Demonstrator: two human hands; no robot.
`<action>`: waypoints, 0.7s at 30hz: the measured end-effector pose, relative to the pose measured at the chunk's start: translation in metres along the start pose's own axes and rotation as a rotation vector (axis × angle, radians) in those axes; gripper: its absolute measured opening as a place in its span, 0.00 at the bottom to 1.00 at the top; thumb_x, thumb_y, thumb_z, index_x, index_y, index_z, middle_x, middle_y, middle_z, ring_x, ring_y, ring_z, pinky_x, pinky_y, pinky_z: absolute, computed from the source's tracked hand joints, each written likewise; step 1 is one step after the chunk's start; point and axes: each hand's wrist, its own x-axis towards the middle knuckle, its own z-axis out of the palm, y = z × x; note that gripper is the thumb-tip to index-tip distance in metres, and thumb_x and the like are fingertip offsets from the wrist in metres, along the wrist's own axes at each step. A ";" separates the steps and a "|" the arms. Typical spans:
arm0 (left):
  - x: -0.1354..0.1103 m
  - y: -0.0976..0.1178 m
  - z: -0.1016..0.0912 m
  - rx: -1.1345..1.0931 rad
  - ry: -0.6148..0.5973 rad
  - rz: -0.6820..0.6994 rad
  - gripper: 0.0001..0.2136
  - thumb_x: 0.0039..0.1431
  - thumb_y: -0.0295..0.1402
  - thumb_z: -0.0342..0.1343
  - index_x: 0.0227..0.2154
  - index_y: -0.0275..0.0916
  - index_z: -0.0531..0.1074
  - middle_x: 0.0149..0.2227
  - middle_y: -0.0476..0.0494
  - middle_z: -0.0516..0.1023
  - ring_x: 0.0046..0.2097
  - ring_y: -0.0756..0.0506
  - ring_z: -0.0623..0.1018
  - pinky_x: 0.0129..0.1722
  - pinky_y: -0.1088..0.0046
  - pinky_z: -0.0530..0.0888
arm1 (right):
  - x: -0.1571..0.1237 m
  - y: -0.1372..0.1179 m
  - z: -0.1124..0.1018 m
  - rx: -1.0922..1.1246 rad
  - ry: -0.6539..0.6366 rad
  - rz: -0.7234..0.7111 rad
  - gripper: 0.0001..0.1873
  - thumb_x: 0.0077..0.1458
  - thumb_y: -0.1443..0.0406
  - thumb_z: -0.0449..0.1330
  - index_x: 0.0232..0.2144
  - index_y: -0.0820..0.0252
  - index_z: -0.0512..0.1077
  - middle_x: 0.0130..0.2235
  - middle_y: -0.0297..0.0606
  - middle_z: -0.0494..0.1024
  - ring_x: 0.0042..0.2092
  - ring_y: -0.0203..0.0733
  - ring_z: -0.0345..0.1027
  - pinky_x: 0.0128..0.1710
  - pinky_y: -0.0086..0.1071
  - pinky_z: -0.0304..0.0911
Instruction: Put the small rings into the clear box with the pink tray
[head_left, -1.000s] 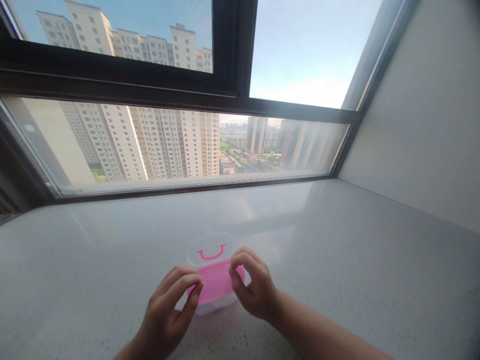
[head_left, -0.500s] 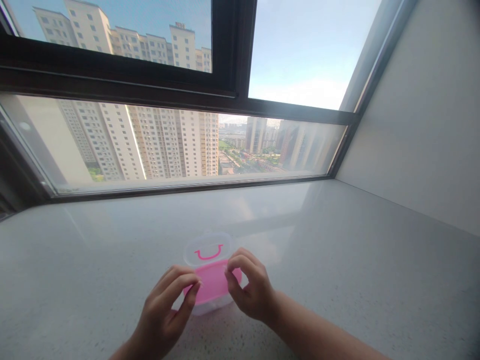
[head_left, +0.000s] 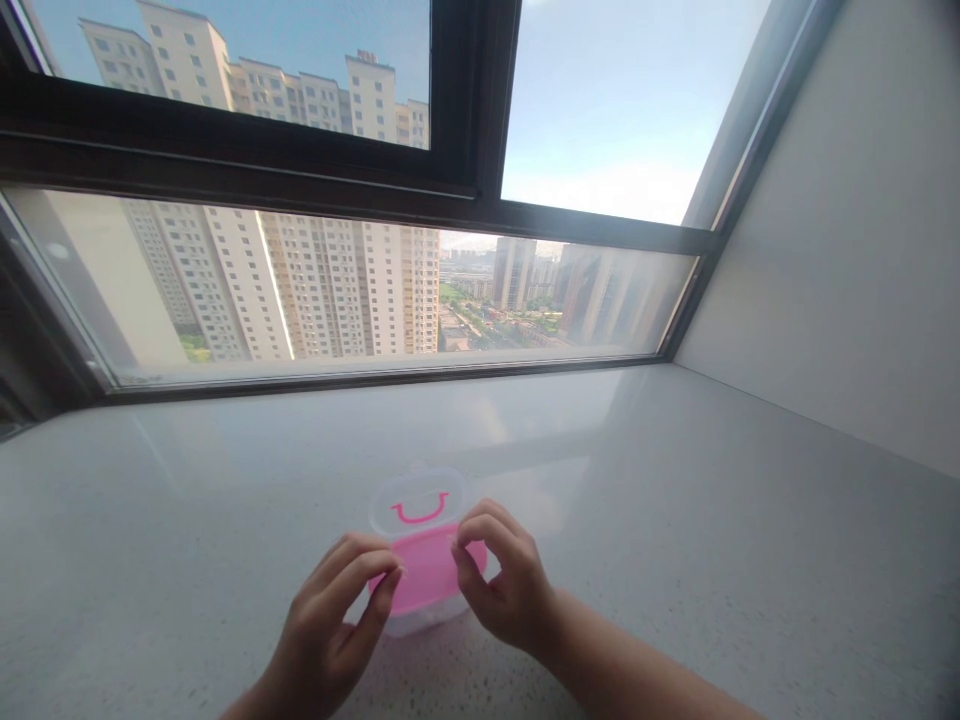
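A small clear plastic box (head_left: 429, 617) with a pink inner tray (head_left: 429, 572) sits on the stone sill in front of me. Its clear lid (head_left: 384, 515), with a pink handle (head_left: 422, 517), is folded back on the far side. My left hand (head_left: 337, 610) is over the tray's left end, thumb and index finger pinched together. At the right end, my right hand (head_left: 506, 575) makes the same pinch, its other fingers curled. A pale speck shows at each pair of fingertips; whether it is a nail, part of the tray or a separate thing, I cannot tell.
The speckled, pale stone sill (head_left: 712, 520) spreads around the box. Behind it stands a dark-framed window (head_left: 360, 382), with tall buildings (head_left: 337, 280) outside. A plain white wall (head_left: 840, 260) borders the sill on the right.
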 end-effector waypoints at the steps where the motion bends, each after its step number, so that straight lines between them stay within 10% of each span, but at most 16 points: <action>1: 0.000 0.000 0.000 -0.004 -0.001 0.000 0.09 0.57 0.17 0.52 0.36 0.37 0.70 0.33 0.44 0.72 0.36 0.48 0.73 0.36 0.73 0.72 | 0.000 0.000 0.000 0.003 0.000 0.003 0.09 0.50 0.76 0.53 0.29 0.58 0.64 0.29 0.37 0.68 0.32 0.41 0.63 0.34 0.35 0.60; 21: 0.002 0.001 0.000 -0.006 0.007 -0.004 0.09 0.57 0.18 0.52 0.36 0.38 0.69 0.33 0.44 0.72 0.36 0.48 0.73 0.36 0.74 0.72 | 0.001 0.001 0.002 0.004 0.011 0.003 0.07 0.52 0.75 0.53 0.30 0.59 0.65 0.29 0.38 0.69 0.32 0.41 0.63 0.33 0.34 0.59</action>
